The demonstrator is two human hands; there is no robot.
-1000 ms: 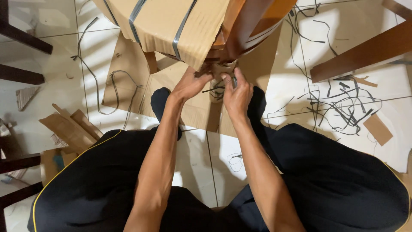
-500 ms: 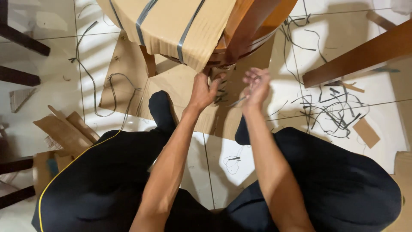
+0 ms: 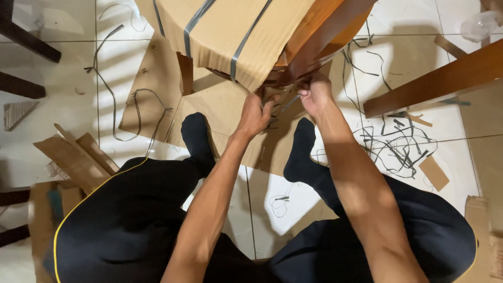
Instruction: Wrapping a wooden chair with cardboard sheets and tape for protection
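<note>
Both hands (image 3: 285, 105) pinching torn cardboard wrap (image 3: 230, 31) edge, strap-littered floor (image 3: 398, 141) close around.

Brown cardboard wrapping (image 3: 230, 31) – banded by grey straps (image 3: 246, 39) – torn open over orange-brown wooden furniture (image 3: 325, 26).

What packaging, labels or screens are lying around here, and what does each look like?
Cardboard wrap: top centre, tan, bound by grey straps, around wooden furniture; both hands work at its lower edge.
Flat cardboard sheet: on the floor beneath, brown.
Cardboard scraps: left floor, brown strips.
No labels or screens visible.
</note>
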